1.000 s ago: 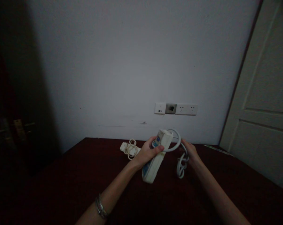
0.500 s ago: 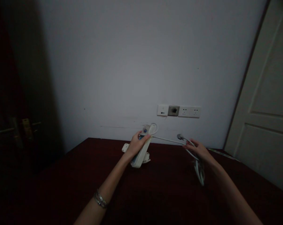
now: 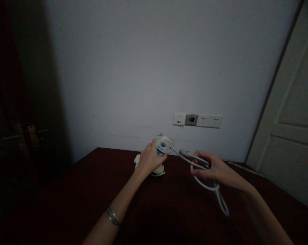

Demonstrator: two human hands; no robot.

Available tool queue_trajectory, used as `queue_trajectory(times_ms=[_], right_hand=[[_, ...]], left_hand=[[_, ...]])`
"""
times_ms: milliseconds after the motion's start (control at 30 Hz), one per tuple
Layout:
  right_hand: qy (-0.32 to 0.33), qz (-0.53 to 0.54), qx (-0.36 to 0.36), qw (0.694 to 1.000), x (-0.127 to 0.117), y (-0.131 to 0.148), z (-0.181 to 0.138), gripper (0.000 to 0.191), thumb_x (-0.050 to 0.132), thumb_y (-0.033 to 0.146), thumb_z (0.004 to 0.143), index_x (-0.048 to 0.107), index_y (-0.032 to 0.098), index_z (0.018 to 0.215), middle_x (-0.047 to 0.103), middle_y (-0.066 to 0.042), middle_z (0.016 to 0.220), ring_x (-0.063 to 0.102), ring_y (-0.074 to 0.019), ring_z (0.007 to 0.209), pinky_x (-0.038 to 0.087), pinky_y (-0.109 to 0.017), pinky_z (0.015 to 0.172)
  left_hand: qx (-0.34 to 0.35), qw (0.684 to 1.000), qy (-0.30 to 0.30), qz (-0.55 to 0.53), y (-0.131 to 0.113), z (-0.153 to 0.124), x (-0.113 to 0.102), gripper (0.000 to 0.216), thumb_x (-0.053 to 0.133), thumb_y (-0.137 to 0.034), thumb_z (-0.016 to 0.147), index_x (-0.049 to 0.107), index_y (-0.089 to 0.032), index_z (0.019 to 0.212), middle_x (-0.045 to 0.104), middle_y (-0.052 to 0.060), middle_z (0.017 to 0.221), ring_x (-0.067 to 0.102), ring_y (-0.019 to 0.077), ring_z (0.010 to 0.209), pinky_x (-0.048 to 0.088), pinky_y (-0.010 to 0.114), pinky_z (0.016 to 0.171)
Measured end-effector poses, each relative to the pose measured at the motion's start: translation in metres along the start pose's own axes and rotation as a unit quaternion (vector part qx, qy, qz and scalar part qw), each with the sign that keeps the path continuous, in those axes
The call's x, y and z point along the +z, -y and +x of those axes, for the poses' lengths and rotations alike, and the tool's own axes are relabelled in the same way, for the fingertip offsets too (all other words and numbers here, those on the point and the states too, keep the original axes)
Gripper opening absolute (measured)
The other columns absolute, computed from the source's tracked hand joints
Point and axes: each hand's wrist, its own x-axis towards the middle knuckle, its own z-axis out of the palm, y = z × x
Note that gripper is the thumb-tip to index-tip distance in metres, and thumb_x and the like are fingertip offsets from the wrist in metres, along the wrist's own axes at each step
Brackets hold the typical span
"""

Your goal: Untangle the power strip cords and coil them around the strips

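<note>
My left hand (image 3: 150, 158) grips a white power strip (image 3: 165, 144) that has a blue round mark on its visible face; the hand hides most of its body. A loop of its cable curves round that end. From there the white cable (image 3: 181, 153) runs to my right hand (image 3: 212, 168), whose fingers are closed round several loops of it. The grey plug (image 3: 182, 153) sticks out to the left of the right fingers. Beneath the power strip, a white flat piece with rounded lobes (image 3: 159, 169) rests on the table, partly covered by my left hand.
The dark red table (image 3: 179, 204) meets a pale wall (image 3: 133, 78). Wall sockets (image 3: 209, 121) sit above its back edge, beside a grey wall plate (image 3: 191, 119). A white panelled door (image 3: 297, 112) stands at the right, and a door handle (image 3: 32, 134) shows at the dark left.
My left hand has turned the power strip, so its blue-marked face now shows. My right hand has moved slightly down and closed round more of the cable loops.
</note>
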Motion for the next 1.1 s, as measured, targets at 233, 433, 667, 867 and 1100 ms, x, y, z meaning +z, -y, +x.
queue_trajectory(times_ms=[233, 433, 667, 867, 1100], right_hand=[[-0.085, 0.031, 0.013, 0.996, 0.008, 0.020, -0.011, 0.040, 0.070, 0.047, 0.062, 0.043, 0.021, 0.076, 0.046, 0.005, 0.063, 0.043, -0.0069, 0.044, 0.035, -0.019, 0.037], [-0.161, 0.055, 0.030, 0.985, 0.007, 0.008, -0.002, 0.044, 0.070, 0.048, 0.060, 0.037, 0.023, 0.075, 0.048, 0.005, 0.065, 0.047, -0.0088, 0.038, 0.035, -0.022, 0.032], [-0.160, -0.045, -0.045, 0.985, 0.011, 0.003, -0.006, 0.034, 0.070, 0.039, 0.065, 0.042, 0.021, 0.074, 0.051, 0.002, 0.068, 0.049, -0.0101, 0.053, 0.040, -0.021, 0.043], [-0.072, -0.017, -0.041, 0.996, 0.028, 0.034, -0.025, 0.030, 0.069, 0.037, 0.066, 0.046, 0.021, 0.075, 0.050, 0.002, 0.062, 0.042, -0.0084, 0.048, 0.035, -0.020, 0.041], [-0.079, 0.016, -0.038, 0.996, 0.019, 0.032, -0.022, 0.029, 0.068, 0.033, 0.067, 0.043, 0.020, 0.073, 0.051, 0.003, 0.063, 0.044, -0.0069, 0.049, 0.035, -0.018, 0.043]], left_hand=[[-0.087, 0.995, -0.001, -0.058, -0.007, 0.001, -0.003, 0.072, 0.060, -0.055, 0.070, 0.040, -0.016, 0.127, 0.056, 0.019, 0.117, 0.053, 0.0336, 0.107, 0.038, 0.041, 0.087], [-0.113, 0.954, -0.086, -0.262, 0.011, 0.013, 0.000, 0.061, 0.061, -0.053, 0.070, 0.049, -0.013, 0.114, 0.061, 0.014, 0.107, 0.057, 0.0246, 0.099, 0.041, 0.034, 0.086], [-0.160, 0.929, -0.088, -0.321, 0.025, 0.022, -0.003, 0.056, 0.064, -0.056, 0.065, 0.057, -0.012, 0.099, 0.065, 0.009, 0.088, 0.061, 0.0221, 0.083, 0.046, 0.032, 0.073], [-0.033, 0.996, -0.014, -0.087, 0.019, 0.010, 0.002, 0.061, 0.062, -0.052, 0.071, 0.048, -0.017, 0.119, 0.060, 0.013, 0.108, 0.057, 0.0269, 0.099, 0.042, 0.036, 0.084], [0.202, 0.937, 0.276, 0.068, -0.011, -0.013, 0.005, 0.057, 0.059, -0.056, 0.071, 0.052, -0.020, 0.115, 0.062, 0.011, 0.102, 0.059, 0.0279, 0.094, 0.043, 0.035, 0.079]])
